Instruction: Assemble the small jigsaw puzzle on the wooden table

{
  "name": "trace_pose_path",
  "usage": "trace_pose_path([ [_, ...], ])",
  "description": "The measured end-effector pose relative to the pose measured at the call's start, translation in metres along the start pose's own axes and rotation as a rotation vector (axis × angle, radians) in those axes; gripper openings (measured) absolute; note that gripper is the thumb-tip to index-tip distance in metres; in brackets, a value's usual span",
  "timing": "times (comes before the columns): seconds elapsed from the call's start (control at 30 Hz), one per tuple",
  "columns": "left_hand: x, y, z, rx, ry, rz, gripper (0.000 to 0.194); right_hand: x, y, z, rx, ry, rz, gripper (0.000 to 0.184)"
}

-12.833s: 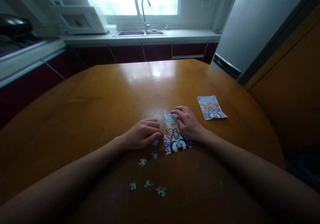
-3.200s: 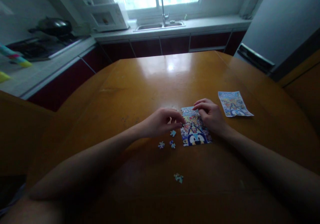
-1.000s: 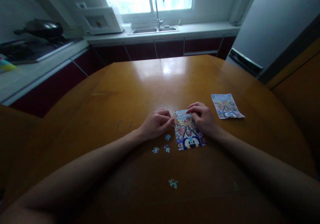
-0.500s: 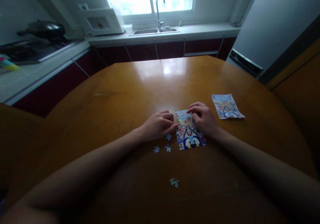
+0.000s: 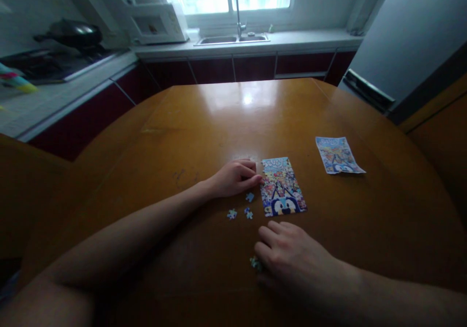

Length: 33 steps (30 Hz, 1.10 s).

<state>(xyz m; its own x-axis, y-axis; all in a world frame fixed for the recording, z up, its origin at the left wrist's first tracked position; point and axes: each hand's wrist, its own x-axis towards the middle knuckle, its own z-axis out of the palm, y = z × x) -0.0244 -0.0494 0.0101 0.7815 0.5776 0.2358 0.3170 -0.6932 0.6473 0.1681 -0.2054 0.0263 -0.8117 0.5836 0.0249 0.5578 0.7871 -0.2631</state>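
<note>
A small colourful jigsaw puzzle [image 5: 282, 187], partly joined, lies on the round wooden table [image 5: 204, 132]. My left hand [image 5: 236, 177] rests curled against the puzzle's left edge, fingertips touching it. My right hand [image 5: 292, 256] is nearer to me, fingers bent down over a loose puzzle piece [image 5: 255, 263] at its fingertips. Three loose pieces [image 5: 245, 209] lie just left of the puzzle, below my left hand.
A printed reference picture [image 5: 338, 155] lies to the right of the puzzle. Beyond the table are a counter with a sink and tap [image 5: 239, 23], a microwave [image 5: 155, 23], a wok on the stove [image 5: 75, 32], and a grey fridge [image 5: 397, 40] at right.
My right hand has left the puzzle's top right and moved down towards me onto the lone loose piece. My left hand stays against the puzzle's left edge.
</note>
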Motion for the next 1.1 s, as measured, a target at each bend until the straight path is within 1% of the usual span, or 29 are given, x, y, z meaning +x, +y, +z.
trace_pose_path([
  [0.07, 0.000, 0.000, 0.000, 0.009, -0.011, 0.008, 0.042, 0.001, 0.000, 0.007, -0.026, -0.021, 0.009, 0.014],
  [0.17, 0.000, -0.001, 0.000, 0.013, -0.021, 0.009, 0.041, 0.003, 0.000, 0.010, 0.003, -0.060, 0.037, 0.005],
  [0.3, 0.000, -0.002, 0.000, 0.026, -0.039, -0.002, 0.042, 0.003, -0.005, 0.008, 0.074, -0.085, 0.114, 0.010],
  [0.37, 0.000, -0.001, -0.001, 0.026, -0.045, -0.001, 0.042, 0.003, -0.007, 0.008, 0.095, -0.069, 0.098, 0.013],
  [0.47, -0.001, -0.001, -0.002, 0.021, -0.037, 0.022, 0.042, 0.003, -0.008, 0.011, 0.113, -0.037, 0.065, 0.010],
  [0.6, -0.002, -0.003, -0.002, 0.000, 0.023, 0.044, 0.037, 0.004, -0.006, 0.015, 0.101, -0.047, 0.043, 0.007],
  [0.7, -0.002, -0.005, -0.001, -0.026, 0.104, 0.031, 0.037, 0.003, -0.005, 0.016, 0.102, -0.048, -0.002, 0.006],
  [0.77, -0.002, -0.005, 0.000, -0.032, 0.137, 0.013, 0.037, 0.003, -0.006, 0.016, 0.098, -0.039, -0.014, 0.005],
  [0.97, -0.002, -0.004, 0.000, -0.013, 0.140, 0.010, 0.037, 0.000, -0.009, 0.017, 0.080, -0.046, 0.011, 0.004],
  [1.03, -0.002, -0.003, -0.001, -0.005, 0.140, 0.016, 0.037, 0.000, -0.008, 0.014, 0.125, -0.056, 0.008, 0.004],
  [1.1, -0.002, -0.003, -0.001, 0.006, 0.146, 0.026, 0.036, 0.001, -0.006, 0.007, 0.221, -0.062, 0.013, 0.002],
])
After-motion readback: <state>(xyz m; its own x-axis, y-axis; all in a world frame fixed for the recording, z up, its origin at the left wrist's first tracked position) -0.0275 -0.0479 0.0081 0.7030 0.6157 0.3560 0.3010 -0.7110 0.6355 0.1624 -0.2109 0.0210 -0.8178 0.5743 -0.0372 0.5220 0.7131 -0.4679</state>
